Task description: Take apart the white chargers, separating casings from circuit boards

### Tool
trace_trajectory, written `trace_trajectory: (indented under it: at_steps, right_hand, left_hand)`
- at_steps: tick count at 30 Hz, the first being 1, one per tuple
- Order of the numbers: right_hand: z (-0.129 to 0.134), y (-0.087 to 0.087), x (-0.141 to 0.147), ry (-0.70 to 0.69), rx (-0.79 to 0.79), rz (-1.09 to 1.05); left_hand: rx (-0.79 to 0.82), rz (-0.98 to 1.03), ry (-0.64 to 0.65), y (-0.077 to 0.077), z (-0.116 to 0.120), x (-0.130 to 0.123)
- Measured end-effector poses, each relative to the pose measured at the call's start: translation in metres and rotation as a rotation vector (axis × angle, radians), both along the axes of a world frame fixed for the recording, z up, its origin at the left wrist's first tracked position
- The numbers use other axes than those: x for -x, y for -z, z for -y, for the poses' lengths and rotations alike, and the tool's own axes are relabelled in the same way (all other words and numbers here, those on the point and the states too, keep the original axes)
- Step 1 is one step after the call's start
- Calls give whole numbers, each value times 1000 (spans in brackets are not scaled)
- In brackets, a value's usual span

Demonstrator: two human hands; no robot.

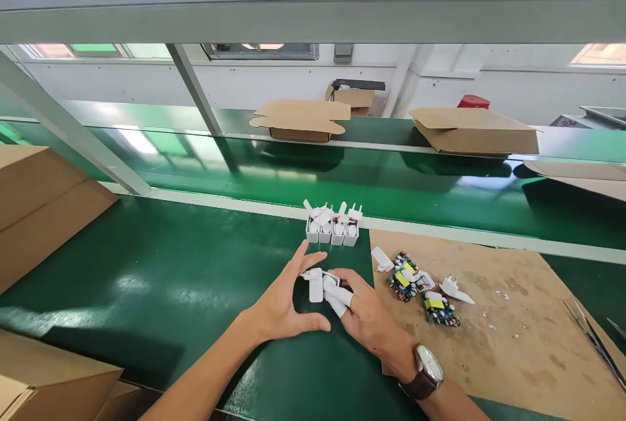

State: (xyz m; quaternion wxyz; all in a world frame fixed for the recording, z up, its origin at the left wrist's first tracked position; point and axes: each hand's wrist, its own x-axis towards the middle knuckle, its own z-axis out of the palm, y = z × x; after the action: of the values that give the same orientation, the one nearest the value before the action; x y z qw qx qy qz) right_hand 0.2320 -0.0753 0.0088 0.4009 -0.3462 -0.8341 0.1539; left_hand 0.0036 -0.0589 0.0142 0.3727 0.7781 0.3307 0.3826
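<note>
My right hand (pixel 374 320), with white covers on some fingertips and a watch on the wrist, grips a white plug adapter part (pixel 316 285). Its flat cover piece faces me; the rest is partly hidden by the fingers. Just left of it, my left hand (pixel 276 304) is spread in a wide C, thumb and fingers apart, holding nothing. Beyond the hands stands a short row of several white adapter housings (pixel 337 232), open at the top, with plug pieces resting on them. Right of my right hand, several circuit boards (pixel 403 275) lie beside white plug pieces (pixel 454 289).
A brown cardboard sheet (pixel 493 349) covers the right part of the green bench (pixel 147 258). Tweezers or scissors (pixel 594 336) lie at its right edge. Cardboard boxes (pixel 44 206) stand at the left; flattened cartons (pixel 303 115) rest behind. A grey rail (pixel 313 14) crosses overhead.
</note>
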Motion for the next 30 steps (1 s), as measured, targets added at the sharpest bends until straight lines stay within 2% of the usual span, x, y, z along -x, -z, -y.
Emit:
trace_trajectory:
  at_steps: [3, 8, 14, 24, 30]
  right_hand:
    - [1, -1, 0, 26, 25, -29]
    - [1, 1, -2, 0, 105, 64]
    - [1, 6, -5, 24, 91, 138]
    - [1, -4, -2, 21, 158, 229]
    - [0, 2, -3, 24, 260, 51]
  left_hand:
    - [-78, 3, -16, -1, 2, -1]
    - [-183, -43, -62, -5, 1, -5]
    - [-173, -19, -86, -4, 3, -5]
    - [-150, -45, -88, -7, 3, -5]
    - [-141, -51, -81, -6, 1, -3]
